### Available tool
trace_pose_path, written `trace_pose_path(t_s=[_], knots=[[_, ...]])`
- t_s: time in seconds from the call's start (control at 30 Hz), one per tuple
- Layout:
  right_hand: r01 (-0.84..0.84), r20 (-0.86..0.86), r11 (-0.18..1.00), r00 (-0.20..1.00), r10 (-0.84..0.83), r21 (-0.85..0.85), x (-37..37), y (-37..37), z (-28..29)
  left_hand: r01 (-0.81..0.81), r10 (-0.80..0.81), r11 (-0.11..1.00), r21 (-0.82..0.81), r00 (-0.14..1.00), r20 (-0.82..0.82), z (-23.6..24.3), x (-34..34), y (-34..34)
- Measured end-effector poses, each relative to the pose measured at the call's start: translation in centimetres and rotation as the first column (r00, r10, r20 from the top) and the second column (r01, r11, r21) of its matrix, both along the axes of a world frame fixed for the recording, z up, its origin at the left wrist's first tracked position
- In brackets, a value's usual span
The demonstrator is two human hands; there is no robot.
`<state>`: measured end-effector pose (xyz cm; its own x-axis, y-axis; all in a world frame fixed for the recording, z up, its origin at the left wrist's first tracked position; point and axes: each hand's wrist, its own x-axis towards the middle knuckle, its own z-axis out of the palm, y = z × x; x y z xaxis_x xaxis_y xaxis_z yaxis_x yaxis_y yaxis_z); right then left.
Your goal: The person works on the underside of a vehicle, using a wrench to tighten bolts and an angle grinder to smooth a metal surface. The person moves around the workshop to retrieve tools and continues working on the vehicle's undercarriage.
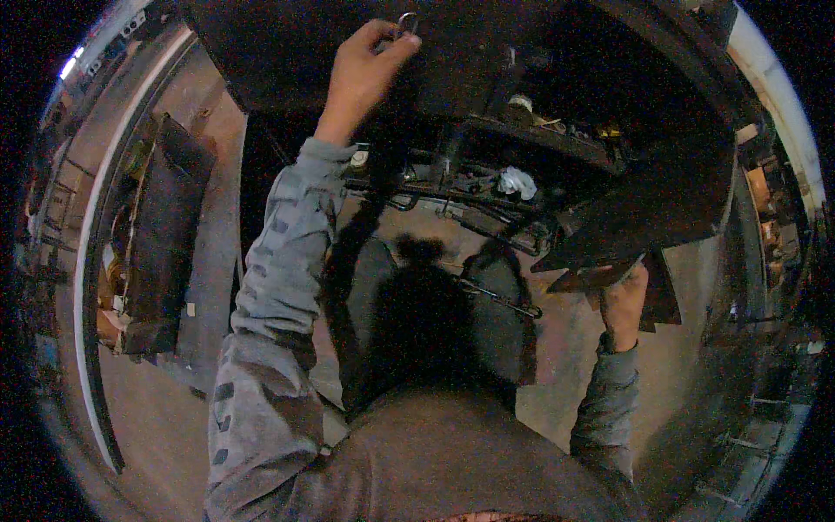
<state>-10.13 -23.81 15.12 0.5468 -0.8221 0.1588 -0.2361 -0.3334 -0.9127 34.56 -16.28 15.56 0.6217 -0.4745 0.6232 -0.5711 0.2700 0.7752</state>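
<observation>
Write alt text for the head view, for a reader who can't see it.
A person's left hand is stretched forward, thumb and finger pinching a small shiny ring, while the right hand, lower in the picture, touches a dark flat piece. Between them, in dim light, a crumpled white item lies among dark clutter.

Small metal ring [407,21]: bright, silvery, curved; pinched at the left hand's [374,65] fingertips, its arc projecting beyond them. Dark brown plate [576,277]: flat, angular, with a pointed left corner; at the right hand [624,300], just below a larger dark panel [644,209]. Whether plate and panel join: unclear.
</observation>
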Motion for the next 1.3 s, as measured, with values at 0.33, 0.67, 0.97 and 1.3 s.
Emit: trace_pose_path(t_s=[0.33,0.67,0.97,1.3], knots=[[0.018,-0.156,0.937,0.985,-0.078,-0.35,14.6,-4.4,1.3,0.226,-0.103,0.964,0.14,0.802,-0.588,-13.1,-6.8,7.4],[0.094,-0.146,0.813,0.966,-0.215,-0.575,22.2,-11.3,0.9,0.438,-0.222,0.886,0.149,0.685,-0.694,-14.2,-14.0,15.0],[0.208,-0.349,0.807,0.822,-0.45,-0.552,0.1,-16.3,1.1,-0.122,0.333,0.912,0.391,0.776,-0.536,-2.5,-14.4,25.3],[0.068,-0.441,0.871,0.841,-0.312,-0.486,-10.5,-7.4,-11.2,-0.305,0.356,0.933,0.191,0.706,-0.612,-3.7,-9.6,31.4]])
